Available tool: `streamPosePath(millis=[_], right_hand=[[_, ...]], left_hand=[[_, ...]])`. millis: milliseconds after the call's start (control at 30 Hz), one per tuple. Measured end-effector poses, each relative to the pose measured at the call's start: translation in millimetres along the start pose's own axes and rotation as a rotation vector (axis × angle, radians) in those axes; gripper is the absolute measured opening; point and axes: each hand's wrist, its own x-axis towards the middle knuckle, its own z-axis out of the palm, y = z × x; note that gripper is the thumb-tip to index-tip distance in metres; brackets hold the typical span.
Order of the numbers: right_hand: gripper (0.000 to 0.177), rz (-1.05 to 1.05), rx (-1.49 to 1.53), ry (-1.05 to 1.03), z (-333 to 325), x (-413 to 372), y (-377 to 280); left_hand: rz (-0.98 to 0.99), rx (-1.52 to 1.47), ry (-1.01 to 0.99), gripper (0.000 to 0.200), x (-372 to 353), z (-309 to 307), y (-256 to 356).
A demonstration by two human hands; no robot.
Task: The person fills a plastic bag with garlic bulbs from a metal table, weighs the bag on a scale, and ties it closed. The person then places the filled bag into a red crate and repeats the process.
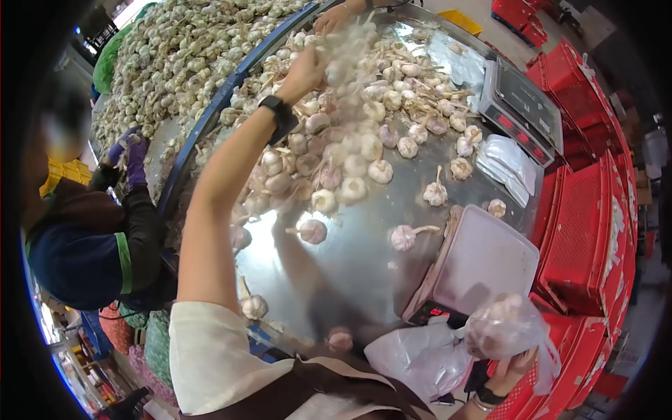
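Observation:
My left hand [306, 72], with a dark watch on its wrist, reaches into the far part of the loose garlic pile [329, 150] on the metal table [364, 238]. Its fingers are partly hidden and smeared by motion. At the lower right, my right hand [516, 365] grips a clear plastic bag [507, 325] with garlic bulbs inside. This bag is beside the near corner of a scale [488, 259] with a lit red display. Another clear plastic bag [420, 357] lies below the scale.
Beyond a blue divider [222, 94] lies a large garlic heap [182, 52]. A co-worker in purple gloves [135, 157] stands left; another person's hand [334, 19] is at the top. A second scale [521, 105], folded bags [505, 166] and red crates [577, 231] are right.

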Motion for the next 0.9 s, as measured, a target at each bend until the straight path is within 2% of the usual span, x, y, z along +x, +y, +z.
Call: streamPosePath(millis=[33,67,100,167,233,267,300,333,367,400,433,500,567,633,667,733,800,900], right_hand=[[0.037,-0.129,-0.175,-0.056,-18,1,16],[0.039,-0.252,-0.355,-0.11,-32,-5,25],[0.039,-0.254,-0.346,-0.1,-44,-17,25],[0.039,-0.207,-0.269,-0.119,-12,-20,25],[0.038,-0.145,-0.214,-0.078,20,-35,33],[0.038,-0.115,-0.18,-0.053,28,-40,35],[0.038,-0.087,-0.143,-0.032,38,-42,36],[0.038,-0.078,-0.091,-0.026,47,-43,37],[0.038,-0.076,-0.034,-0.032,42,-54,37],[0.038,-0.065,0.022,-0.046,49,-56,35],[0.038,-0.059,0.08,-0.071,57,-54,33],[0.037,-0.033,0.183,-0.13,59,-63,30],[0.037,-0.002,0.285,-0.19,51,-64,24],[0.037,0.021,0.389,-0.243,50,-70,20],[0.037,0.027,0.437,-0.279,42,-76,18],[0.037,0.029,0.535,-0.351,35,-87,15],[0.037,0.014,0.635,-0.4,23,-93,10],[0.037,-0.059,0.776,-0.411,-17,-108,4]], left_hand=[[0.008,0.006,-0.002,0.022,-21,-9,17],[-0.031,-0.132,-0.098,0.02,-48,-19,36],[-0.063,-0.273,-0.195,0.018,-75,-28,59],[0.026,-0.323,-0.207,0.02,-146,-60,107],[-0.027,-0.167,-0.255,0.039,-207,-97,109],[0.071,-0.151,-0.242,0.036,-244,-115,95],[0.001,-0.099,-0.352,0.019,-283,-136,112],[0.03,-0.071,-0.616,0.001,-313,-155,123],[-0.087,0.065,-0.646,0.008,-350,-171,117],[-0.207,-0.013,-0.702,0.01,-385,-178,117],[-0.326,0.035,-0.724,0.011,-424,-195,71],[-0.442,0.249,-0.974,0.023,-484,-224,23],[-0.373,0.676,-1.079,0.028,-539,-238,-9],[-0.072,0.589,-0.959,0.029,-533,-192,50],[-0.415,0.306,-0.87,0.026,-518,-162,93],[-0.179,0.255,-0.814,0.021,-492,-115,148],[0.152,0.123,-0.713,0.019,-476,-67,177],[0.442,0.027,-0.826,0.02,-453,16,226]])
